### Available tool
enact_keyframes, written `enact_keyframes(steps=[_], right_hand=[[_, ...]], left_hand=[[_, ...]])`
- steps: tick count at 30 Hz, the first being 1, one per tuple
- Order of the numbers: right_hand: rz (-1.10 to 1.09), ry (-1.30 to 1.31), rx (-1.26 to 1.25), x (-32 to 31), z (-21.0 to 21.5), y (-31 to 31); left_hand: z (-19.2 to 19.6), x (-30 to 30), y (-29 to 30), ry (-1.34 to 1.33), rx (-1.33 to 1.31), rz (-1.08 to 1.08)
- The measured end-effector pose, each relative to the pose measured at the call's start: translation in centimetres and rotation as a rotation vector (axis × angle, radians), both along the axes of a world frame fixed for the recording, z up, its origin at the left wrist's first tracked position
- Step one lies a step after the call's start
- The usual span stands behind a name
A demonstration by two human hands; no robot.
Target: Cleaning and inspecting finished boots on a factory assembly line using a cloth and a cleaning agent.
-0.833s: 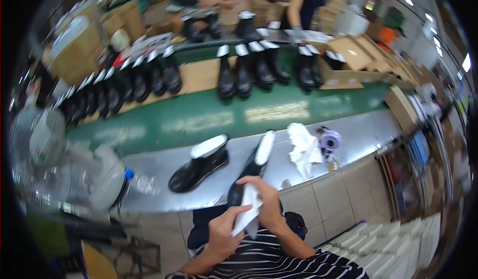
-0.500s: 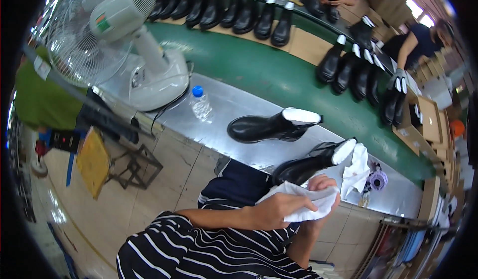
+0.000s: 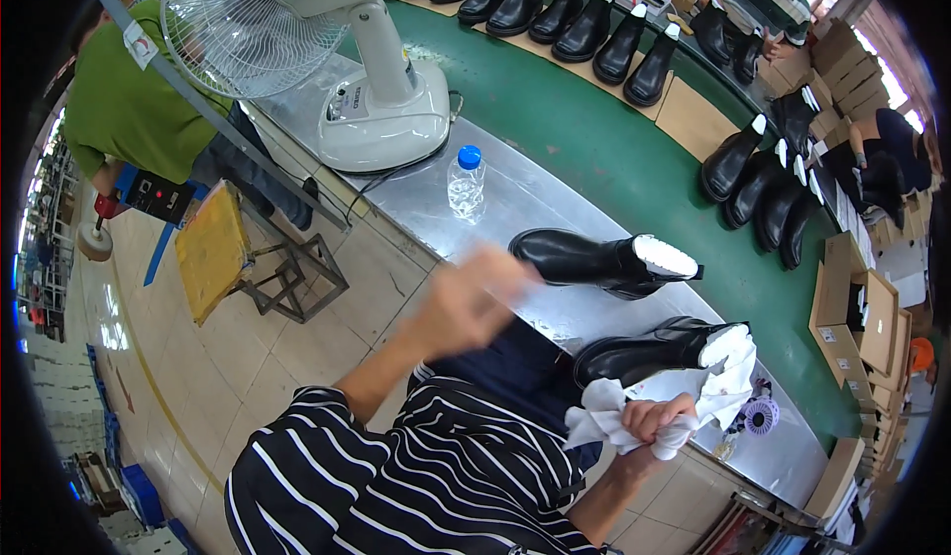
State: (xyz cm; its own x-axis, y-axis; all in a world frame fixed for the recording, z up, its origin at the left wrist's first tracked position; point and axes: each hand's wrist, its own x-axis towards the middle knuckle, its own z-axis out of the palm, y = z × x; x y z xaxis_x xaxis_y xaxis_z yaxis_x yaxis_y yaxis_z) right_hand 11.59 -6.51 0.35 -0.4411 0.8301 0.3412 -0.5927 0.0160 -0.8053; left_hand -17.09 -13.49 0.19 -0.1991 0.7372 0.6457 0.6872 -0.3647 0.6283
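My right hand (image 3: 656, 422) is closed around a bunched white cloth (image 3: 600, 408), low beside the metal edge. My left hand (image 3: 466, 302) is raised over that edge, below the water bottle, apart from the cloth; motion smears its fingers. Just right of it, a black ankle boot (image 3: 575, 256) with white stuffing at its opening lies on the metal strip (image 3: 416, 220). Nearer to me is a second black boot (image 3: 639, 352), its toe close to my right hand. Another white cloth (image 3: 730, 382) lies crumpled against that boot's top.
A clear bottle with a blue cap (image 3: 467, 184) and a grey fan (image 3: 386, 109) stand to the left. Black boots (image 3: 584, 28) line the far side of the green belt (image 3: 584, 144). A small purple fan (image 3: 761, 414) and open cartons (image 3: 862, 327) are at right. A yellow-topped stool (image 3: 213, 253) stands on the floor.
My left hand has let go of the white cloth and moved up and left. My right hand keeps the cloth, now more bunched. The whole view has shifted.
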Motion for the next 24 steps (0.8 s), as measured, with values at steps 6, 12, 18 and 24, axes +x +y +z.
enact_keyframes(steps=[6, 12, 18, 24], right_hand=[[0.192, -0.170, -0.199, 0.1, -1.4, 1.7], [0.346, -0.338, -0.351, -4.9, 0.3, 1.3], [0.348, -0.306, -0.268, -6.1, 4.6, 1.4], [0.317, -0.319, -0.117, -5.4, 6.4, 1.4]], left_hand=[[-5.8, -9.5, 3.7, -0.155, -0.011, 0.591], [-6.5, -6.8, 5.2, -0.167, -0.139, 0.420], [1.2, 0.5, 4.0, 0.157, 0.177, 0.066], [3.4, 3.2, 4.3, 0.250, 0.198, -0.040]])
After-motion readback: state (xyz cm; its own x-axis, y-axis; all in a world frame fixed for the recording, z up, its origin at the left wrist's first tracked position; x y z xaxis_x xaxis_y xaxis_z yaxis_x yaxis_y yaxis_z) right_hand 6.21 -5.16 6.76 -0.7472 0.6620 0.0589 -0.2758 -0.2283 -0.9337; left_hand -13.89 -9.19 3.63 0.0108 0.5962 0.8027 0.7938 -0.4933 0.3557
